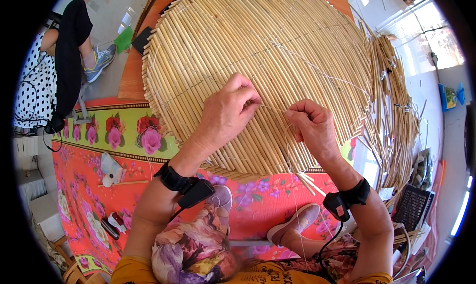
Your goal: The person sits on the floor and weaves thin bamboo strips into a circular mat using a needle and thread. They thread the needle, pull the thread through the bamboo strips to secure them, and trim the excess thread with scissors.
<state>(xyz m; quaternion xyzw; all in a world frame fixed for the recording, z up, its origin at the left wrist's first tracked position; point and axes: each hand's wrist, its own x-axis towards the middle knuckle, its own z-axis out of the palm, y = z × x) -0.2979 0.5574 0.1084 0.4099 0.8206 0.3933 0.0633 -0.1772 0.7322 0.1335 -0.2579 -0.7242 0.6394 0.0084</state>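
A large rounded mat of straw-coloured reed stalks (198, 51), laid side by side and stitched with thread, lies in front of me. Above its near half, my left hand (230, 105) pinches a thin pale thread (272, 107) between thumb and fingers. The same thread runs across to my right hand (312, 125), whose thumb and fingertips are also pressed together on it. From the right hand a strand hangs down over the mat's near edge. A few stalk ends (311, 184) stick out there. Whether a needle is in either hand is too small to tell.
A red floral cloth (163, 204) spreads under and left of the mat. Loose stalks (396, 105) are heaped at the right beside a black crate (414, 204). A thread spool (113, 176) and a red-and-black object (116, 222) lie left. Another person (64, 61) sits far left.
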